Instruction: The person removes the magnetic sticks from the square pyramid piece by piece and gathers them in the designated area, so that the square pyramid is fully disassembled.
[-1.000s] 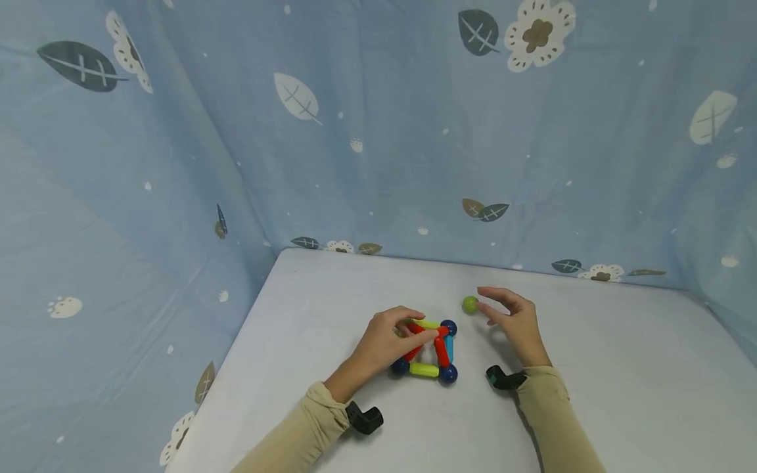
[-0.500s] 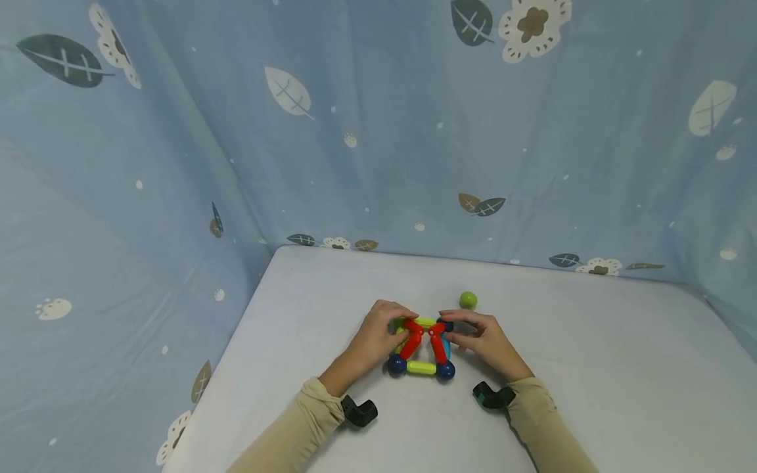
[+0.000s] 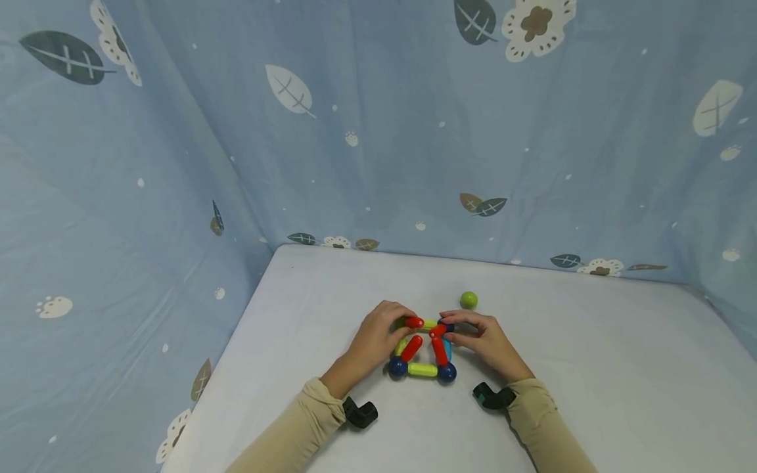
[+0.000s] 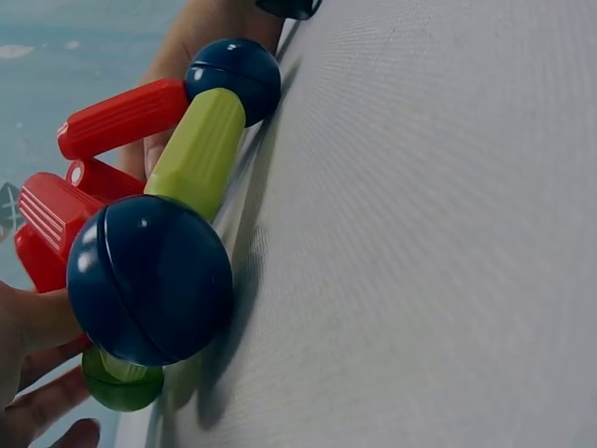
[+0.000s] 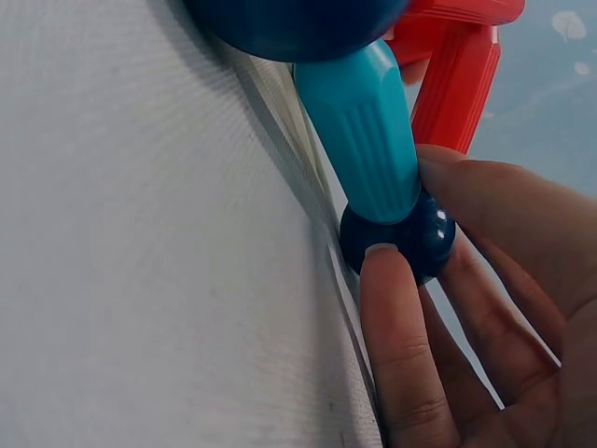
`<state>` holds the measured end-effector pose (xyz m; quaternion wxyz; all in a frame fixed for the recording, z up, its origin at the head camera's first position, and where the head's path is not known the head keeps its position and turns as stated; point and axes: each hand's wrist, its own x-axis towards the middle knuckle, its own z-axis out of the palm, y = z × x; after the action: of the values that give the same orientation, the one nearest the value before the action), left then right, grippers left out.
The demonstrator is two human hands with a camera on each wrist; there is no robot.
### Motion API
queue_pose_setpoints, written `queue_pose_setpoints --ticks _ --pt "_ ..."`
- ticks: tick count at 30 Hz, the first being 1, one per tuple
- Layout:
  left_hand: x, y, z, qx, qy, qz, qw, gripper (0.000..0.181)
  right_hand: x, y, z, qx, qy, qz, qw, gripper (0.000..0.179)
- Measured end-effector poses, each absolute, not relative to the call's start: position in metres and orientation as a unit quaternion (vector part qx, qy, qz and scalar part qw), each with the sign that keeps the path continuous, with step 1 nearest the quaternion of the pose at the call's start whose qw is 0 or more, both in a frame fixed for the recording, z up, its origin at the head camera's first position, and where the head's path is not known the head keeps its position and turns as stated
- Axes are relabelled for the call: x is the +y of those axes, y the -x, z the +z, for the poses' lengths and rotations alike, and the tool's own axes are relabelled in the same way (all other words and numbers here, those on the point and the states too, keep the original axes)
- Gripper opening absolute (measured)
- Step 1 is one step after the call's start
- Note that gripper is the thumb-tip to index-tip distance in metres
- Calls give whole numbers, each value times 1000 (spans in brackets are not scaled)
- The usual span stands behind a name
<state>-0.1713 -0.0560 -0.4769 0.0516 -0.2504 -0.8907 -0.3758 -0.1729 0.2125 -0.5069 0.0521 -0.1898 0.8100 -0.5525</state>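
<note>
One bright frame (image 3: 440, 352) sits on the white table (image 3: 639, 368). The left hand (image 3: 375, 335) grips its far corner; a glossy navy ball (image 3: 398, 368) marks the near one; ribbed red rods (image 3: 412, 348) lean above a lime rod (image 3: 422, 370); past a turquoise rod (image 5: 359, 131), the right hand (image 3: 487, 340) pinches the far-right ball (image 5: 424, 235).

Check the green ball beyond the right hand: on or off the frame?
Off: bare table shows between the ball and the frame.

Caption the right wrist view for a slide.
The right hand grips a dark blue ball at one end of a light blue rod.
</note>
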Motion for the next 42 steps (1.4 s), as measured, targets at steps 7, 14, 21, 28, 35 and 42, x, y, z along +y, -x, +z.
queue_pose_setpoints --ticks 7,14,21,28,35,42 --pt "-57 173 -478 -885 249 -385 82 23 212 173 -507 816 189 -545 48 29" --pt "-59 175 -479 -881 248 -391 94 25 211 173 -505 816 190 -545 44 29" --pt "-59 175 -479 -881 246 -394 89 24 212 172 -506 823 184 -536 48 29" --pt "-59 175 -477 -880 244 -399 88 23 213 172 -505 828 181 -529 43 30" --pt "-59 177 -474 -879 227 -411 78 23 214 173 -507 829 181 -528 40 30" --pt "-78 184 -463 -878 194 -425 104 26 212 172 -507 811 188 -552 49 29"
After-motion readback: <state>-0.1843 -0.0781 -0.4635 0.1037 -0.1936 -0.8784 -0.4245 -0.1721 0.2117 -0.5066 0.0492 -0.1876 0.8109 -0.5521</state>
